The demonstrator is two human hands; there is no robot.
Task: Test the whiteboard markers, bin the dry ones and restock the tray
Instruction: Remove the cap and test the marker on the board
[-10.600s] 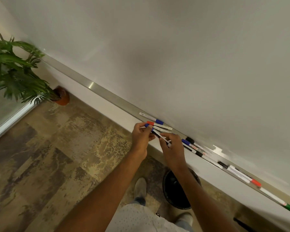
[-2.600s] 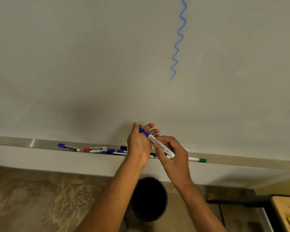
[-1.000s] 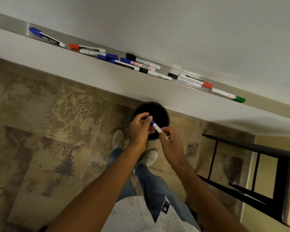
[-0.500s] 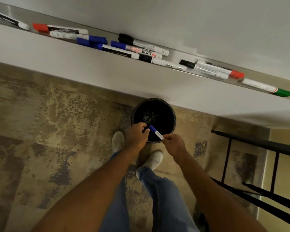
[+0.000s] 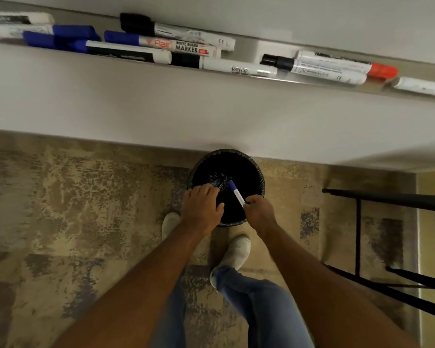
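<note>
The right hand (image 5: 259, 212) holds a thin blue-capped marker (image 5: 236, 194) by its white rear end, the fingers (image 5: 252, 200) curled around the barrel, so that the capped end points up and away over the open mouth of the black bin (image 5: 258, 172). The marker is above the bin, not inside it. The bin stands on the floor (image 5: 73, 197) against the foot of the wall, and it is lined with a dark bag; what lies at the bottom cannot be told. The left hand (image 5: 202, 209) hangs over the near left part of the bin rim with its fingers loosely bent, and it grasps nothing. Two light shoes (image 5: 239, 249) stand just before the bin. Higher up, the marker tray (image 5: 261, 50) runs along the lower edge of the whiteboard and carries many markers lying on their sides: several with blue caps (image 5: 60, 37) toward the left end, black-capped ones (image 5: 136, 23) in the middle, and a red-capped marker (image 5: 384, 71) toward the right end. A black metal frame (image 5: 387, 198) stands at the right.
</note>
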